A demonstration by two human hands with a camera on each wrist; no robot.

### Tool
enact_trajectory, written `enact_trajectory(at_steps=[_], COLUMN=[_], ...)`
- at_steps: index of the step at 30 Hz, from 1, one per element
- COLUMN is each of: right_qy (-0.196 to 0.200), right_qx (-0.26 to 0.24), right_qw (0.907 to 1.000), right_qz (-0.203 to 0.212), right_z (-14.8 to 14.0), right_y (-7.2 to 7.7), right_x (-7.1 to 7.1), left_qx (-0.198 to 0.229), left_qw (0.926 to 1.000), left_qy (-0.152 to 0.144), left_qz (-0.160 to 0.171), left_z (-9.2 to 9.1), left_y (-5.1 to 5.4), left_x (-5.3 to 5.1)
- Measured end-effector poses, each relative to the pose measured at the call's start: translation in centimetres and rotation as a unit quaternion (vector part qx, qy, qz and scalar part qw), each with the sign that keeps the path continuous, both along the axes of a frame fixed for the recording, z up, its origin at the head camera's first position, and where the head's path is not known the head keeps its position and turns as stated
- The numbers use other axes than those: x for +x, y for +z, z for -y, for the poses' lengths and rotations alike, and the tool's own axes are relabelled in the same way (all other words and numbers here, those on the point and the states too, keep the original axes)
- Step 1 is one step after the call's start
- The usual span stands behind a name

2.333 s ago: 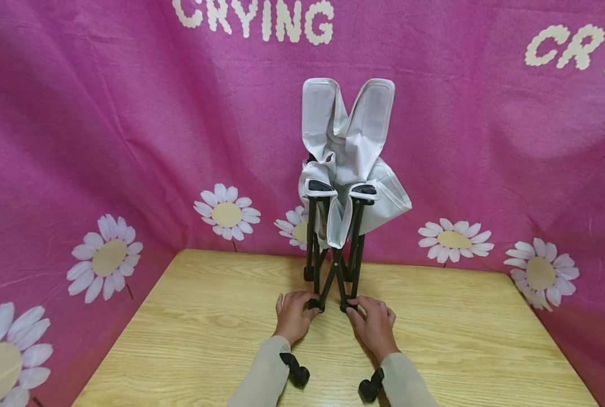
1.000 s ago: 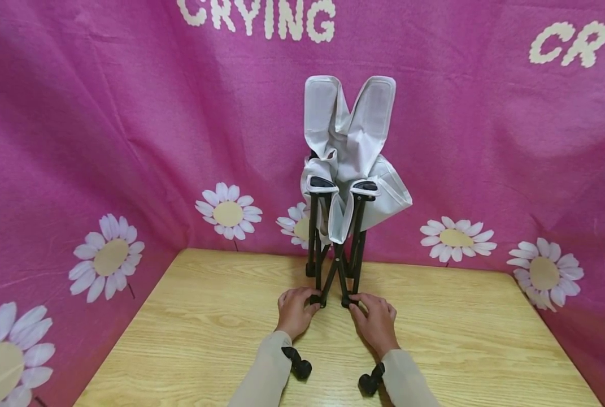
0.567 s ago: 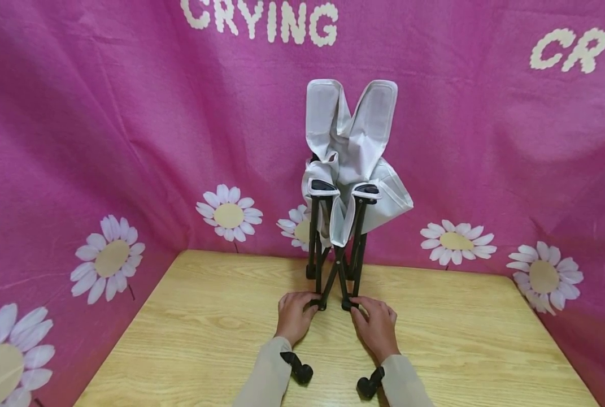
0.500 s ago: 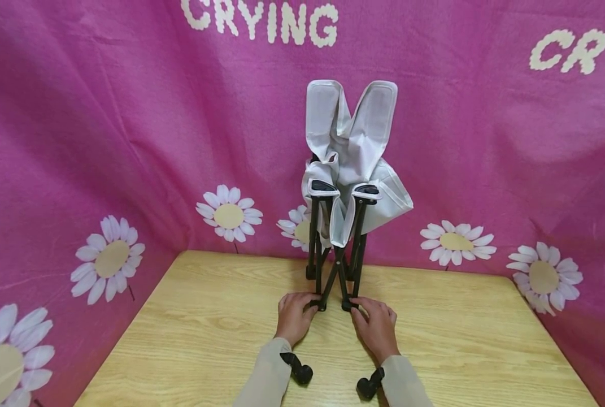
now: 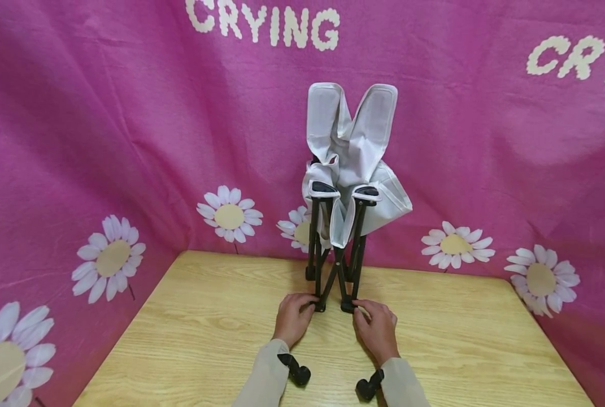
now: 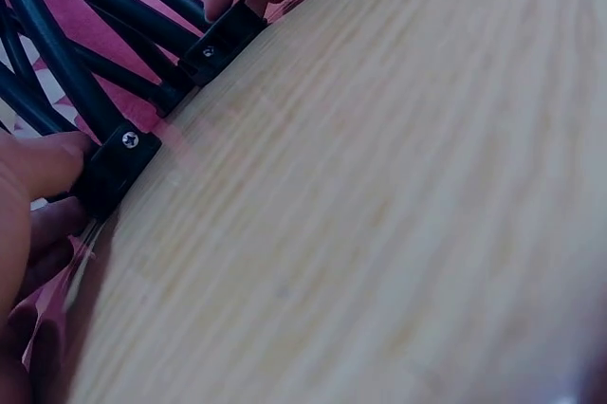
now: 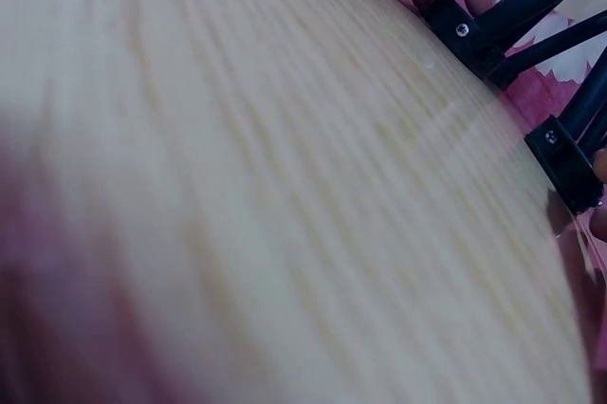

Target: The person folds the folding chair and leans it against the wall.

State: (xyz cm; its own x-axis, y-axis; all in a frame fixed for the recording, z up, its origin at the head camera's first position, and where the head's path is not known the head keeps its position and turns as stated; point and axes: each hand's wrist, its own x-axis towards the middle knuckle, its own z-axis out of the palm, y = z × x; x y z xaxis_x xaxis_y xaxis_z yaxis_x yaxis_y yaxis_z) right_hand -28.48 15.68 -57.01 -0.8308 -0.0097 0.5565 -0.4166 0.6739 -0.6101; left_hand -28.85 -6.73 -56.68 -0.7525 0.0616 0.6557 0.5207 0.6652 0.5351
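Observation:
A small folding chair [image 5: 363,155] stands upright and mostly folded in the head view, its pale grey fabric bunched on thin black legs. The front legs cross and end in black feet on the table. My left hand [image 5: 292,319] pinches the left front foot [image 6: 114,167] between thumb and fingers. At the right front foot [image 7: 560,162], my right hand [image 5: 375,328] has its thumb and index finger on the outer side. Only fingertips of the right hand show at the edge of the right wrist view.
The chair stands near the back of a light wooden table [image 5: 205,350]. A pink cloth [image 5: 485,141] with daisies and lettering hangs behind and along the sides. Black devices [image 5: 298,373] sit at both wrists, over beige sleeves.
The head view has shifted slightly. Both hands stay at the front feet, and the chair keeps nearly the same shape and place.

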Motion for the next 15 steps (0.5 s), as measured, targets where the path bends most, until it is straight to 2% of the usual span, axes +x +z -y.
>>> enact_trajectory(at_steps=[7,15], right_qy=[-0.021,-0.054], right_qx=[0.009,0.032], right_qw=[0.9997,0.9974], right_qz=[0.003,-0.036], right_z=[-0.16,-0.10], right_y=[0.15,0.31], right_x=[0.11,0.65], left_qx=[0.040,0.024], left_qw=[0.9976,0.9974], left_qy=[-0.012,-0.019], left_qz=[0.055,0.064], left_z=[-0.08,-0.11], left_y=[0.24,0.14], left_x=[-0.24,-0.17])
